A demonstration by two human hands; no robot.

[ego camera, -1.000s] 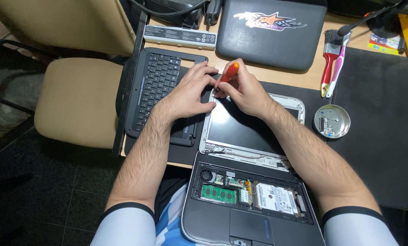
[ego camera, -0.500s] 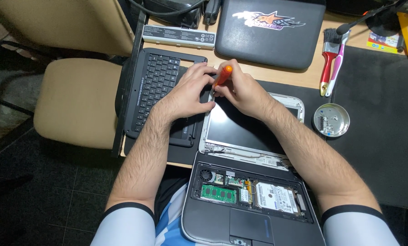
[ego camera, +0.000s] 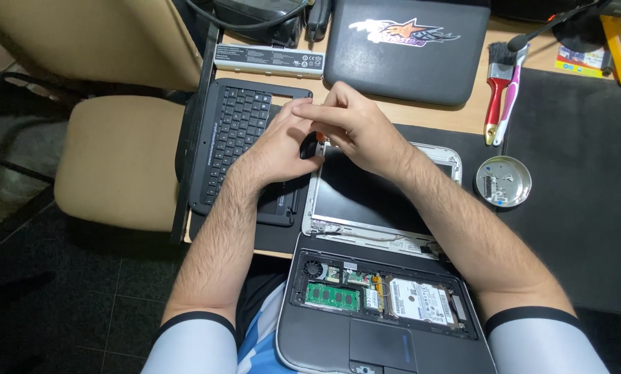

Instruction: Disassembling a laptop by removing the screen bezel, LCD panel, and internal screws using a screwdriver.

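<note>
**Opened laptop, screen panel under both hands**

- Screen panel (ego camera: 373, 190): dark, silver-framed, lying flat on the table (ego camera: 456, 114), just above the opened laptop base (ego camera: 379, 305) with its green memory board and drive exposed.
- Left hand (ego camera: 279, 149): rests at the panel's upper left corner, fingers curled around a small dark tool tip (ego camera: 309, 145); how firm the grip is cannot be told.
- Right hand (ego camera: 352, 125): lies over the same corner, touching the left hand, fingers bent and drawn together above the tool.
- Detached keyboard (ego camera: 237, 138): black, left of the panel, partly under the left wrist.
- Round metal dish (ego camera: 503, 181): right of the panel.
- Red-handled brush (ego camera: 494, 97): above the dish.
</note>
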